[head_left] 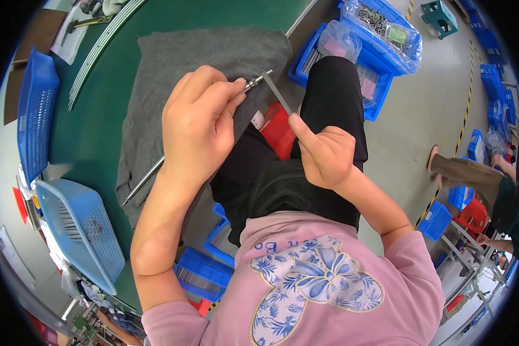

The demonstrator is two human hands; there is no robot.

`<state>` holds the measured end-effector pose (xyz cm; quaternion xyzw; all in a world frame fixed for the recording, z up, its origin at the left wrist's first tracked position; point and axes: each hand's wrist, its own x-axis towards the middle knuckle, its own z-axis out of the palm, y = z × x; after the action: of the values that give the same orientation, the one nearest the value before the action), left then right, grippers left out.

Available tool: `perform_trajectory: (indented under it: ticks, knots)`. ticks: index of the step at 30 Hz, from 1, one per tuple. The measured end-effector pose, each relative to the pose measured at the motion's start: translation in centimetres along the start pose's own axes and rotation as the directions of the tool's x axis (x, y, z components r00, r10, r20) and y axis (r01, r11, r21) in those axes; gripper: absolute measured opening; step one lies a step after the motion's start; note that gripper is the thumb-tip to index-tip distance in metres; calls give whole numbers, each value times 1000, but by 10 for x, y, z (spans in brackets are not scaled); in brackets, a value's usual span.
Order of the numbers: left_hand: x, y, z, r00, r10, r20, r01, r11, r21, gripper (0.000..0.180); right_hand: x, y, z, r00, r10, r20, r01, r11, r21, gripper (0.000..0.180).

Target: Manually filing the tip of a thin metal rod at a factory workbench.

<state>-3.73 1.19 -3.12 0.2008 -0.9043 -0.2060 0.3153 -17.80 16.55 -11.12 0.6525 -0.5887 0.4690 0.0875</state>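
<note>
My left hand [199, 121] is closed around a slim shiny metal rod [145, 180], which slants from lower left to upper right beneath the palm. The rod's stepped, ringed end sticks out past my thumb and fingertips. In my right hand [327, 154], closed with the thumb laid along it, is a thin flat metal file [279, 96]. Its far tip touches the rod's end, or lies right against it. A dark grey cloth [173, 60] is spread under the left hand on the green table [92, 141].
Blue perforated baskets [95, 222] stand at the left. Long pale rods [101, 49] lie at the far left of the table. Blue crates [380, 60] with metal parts and plastic bags stand beyond my knee. A green stool [439, 18] and another person's leg [464, 170] are at the right.
</note>
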Motion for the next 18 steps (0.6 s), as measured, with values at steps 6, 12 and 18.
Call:
perform_trajectory:
  ticks: [6,12,18]
  knots:
    - [1,0,0,1000,-15,1,15,1000,-21,14,4,-5,-6,998,33,53,-34,999,5,57]
    - [0,-1,-1,1000,-22,10,22,999,-32,14,7,-7,-7,996,64,62,-65,998,22,56]
    - [-1,12,3,998,-53,-29,54,998,42,14,6,-4,-8,992,122,13,-122,991,51,49]
